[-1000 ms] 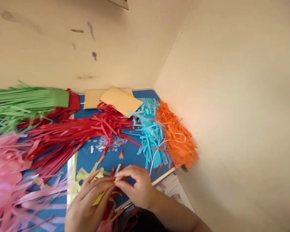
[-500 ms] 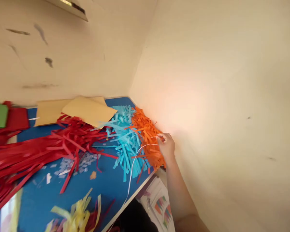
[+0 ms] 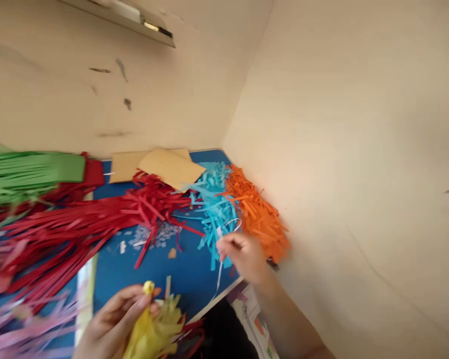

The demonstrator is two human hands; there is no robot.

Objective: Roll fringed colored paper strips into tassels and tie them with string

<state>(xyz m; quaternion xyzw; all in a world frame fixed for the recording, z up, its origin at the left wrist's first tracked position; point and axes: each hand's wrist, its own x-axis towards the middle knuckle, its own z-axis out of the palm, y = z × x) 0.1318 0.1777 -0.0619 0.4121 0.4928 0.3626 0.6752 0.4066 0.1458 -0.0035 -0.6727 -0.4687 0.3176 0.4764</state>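
At the bottom of the view my left hand point(image 3: 114, 319) grips a yellow paper tassel point(image 3: 155, 326) near its rolled top, the fringe hanging to the right. My right hand point(image 3: 243, 252) is pinched on a thin white ribbon point(image 3: 220, 279), whose loop rises above the fingers and whose tail runs down past the table edge. Behind that hand lie a pile of light blue fringed paper point(image 3: 213, 199) and a pile of orange fringed paper point(image 3: 260, 214). The two hands are apart.
Red paper strips point(image 3: 108, 214) stretch across the blue table point(image 3: 134, 276). Green fringed paper point(image 3: 33, 172) lies at the back left, and pink and lilac strips point(image 3: 41, 319) at the lower left. Tan sheets point(image 3: 168, 167) rest near the wall. Small scraps point(image 3: 157, 234) are scattered mid-table.
My right hand has drawn the white ribbon leftward and nearer, away from the orange pile. My left hand has come into view holding the yellow tassel. The camera has turned left.
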